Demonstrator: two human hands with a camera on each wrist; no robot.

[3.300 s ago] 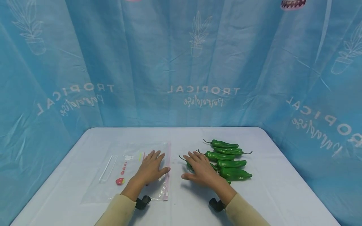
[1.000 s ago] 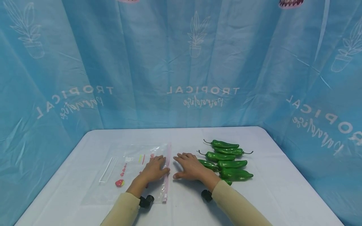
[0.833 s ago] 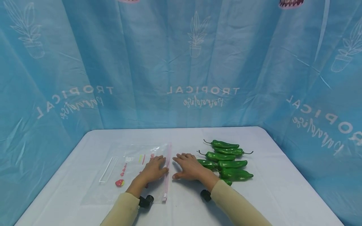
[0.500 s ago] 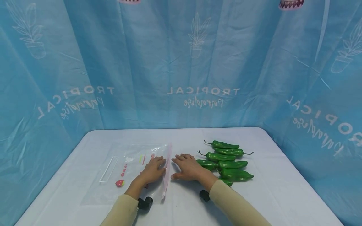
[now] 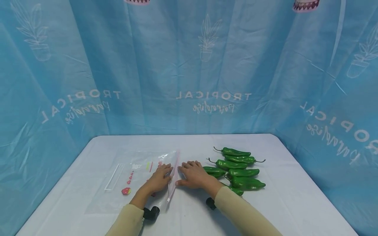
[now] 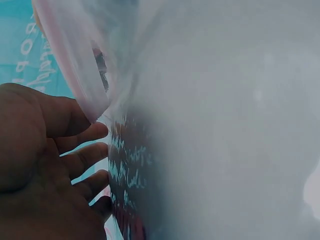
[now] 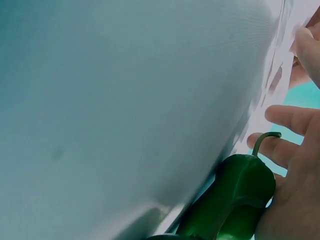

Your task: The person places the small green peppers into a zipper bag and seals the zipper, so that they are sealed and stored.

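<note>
Sleeves: both pale sleeves [image 5: 127,221] reach in from the near side; a black wrist mount [image 5: 151,213] shows under the left cuff.
Left hand: this hand [image 5: 157,179] lies over the clear bag [image 5: 140,180], and I find its thumb and forefinger pinching the film at the mouth, the other fingers loosely extended.
Right hand: fingers spread and, as far as I can see, released; the hand [image 5: 193,175] sits just beside the mouth. Whether its thumb tip touches the film, I cannot tell.
Zip edge: the pink zip edge [image 5: 173,188] stands partly raised between the hands, its white slider [image 5: 168,200] at the near end. Whether the two layers are parted, I cannot confirm.
Bag handling: in my judgement, good practice here is a light hold on one layer only, with the lower layer kept flat; tugging both would drag the whole bag.
Peppers: seven green peppers [image 5: 248,183] lie right of the bag, the nearest partly behind the right forearm. I would advise keeping that elbow raised, lest it roll one.
Table: white-covered [image 5: 289,206], beneath everything listed.
Backdrop: blue printed curtain [image 5: 189,77] hanging behind the table.
</note>
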